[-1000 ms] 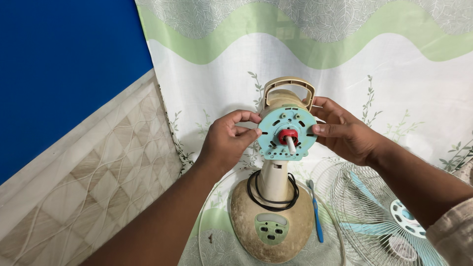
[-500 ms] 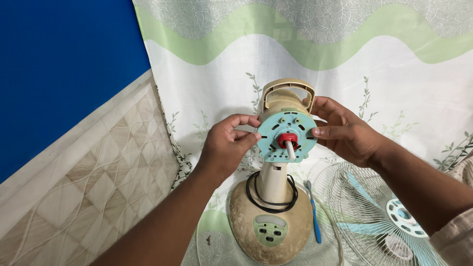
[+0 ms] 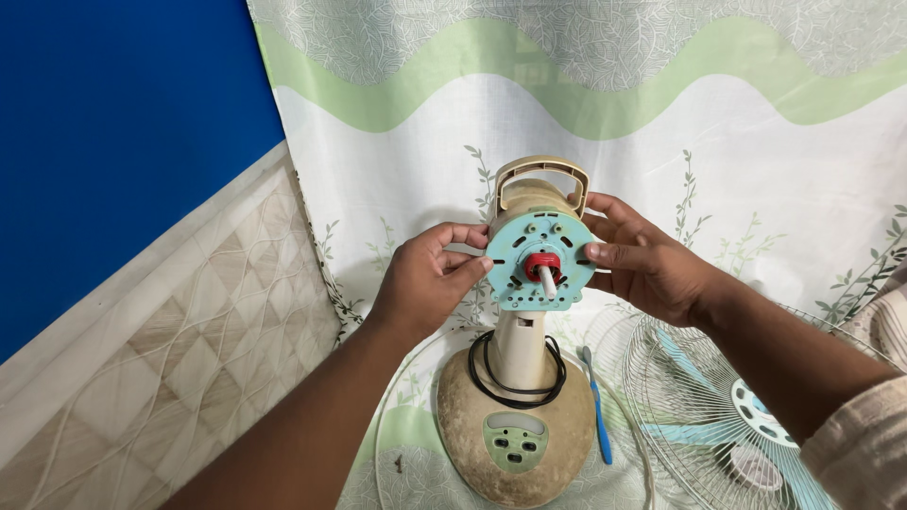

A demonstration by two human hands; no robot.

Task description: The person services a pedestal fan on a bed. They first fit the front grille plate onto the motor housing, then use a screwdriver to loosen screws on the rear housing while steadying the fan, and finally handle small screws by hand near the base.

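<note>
Spread under everything is a white cloth [image 3: 775,161] with a wavy green band and leaf prints, and to your left a deep blue wall [image 3: 123,123] runs above a quilted beige panel [image 3: 161,378]. Standing upright on the cloth in front of you is a stripped table fan [image 3: 520,378]: a grimy beige round base with a pale green button panel, a short neck with a black cord [image 3: 491,382] looped around it, and a motor housing with a carry handle on top. Its face is a round pale teal plate [image 3: 539,257] with slots and screw holes, a red collar and a white shaft at its centre. Your left hand [image 3: 425,283] comes up from below, fingers curled, fingertips pinching the plate's left edge. Your right hand [image 3: 647,264] reaches in from the right, fingers wrapped on the plate's right rim and the housing behind. A blue screwdriver [image 3: 596,406] lies just right of the base, beside a wire fan guard [image 3: 727,416] with teal blades.
</note>
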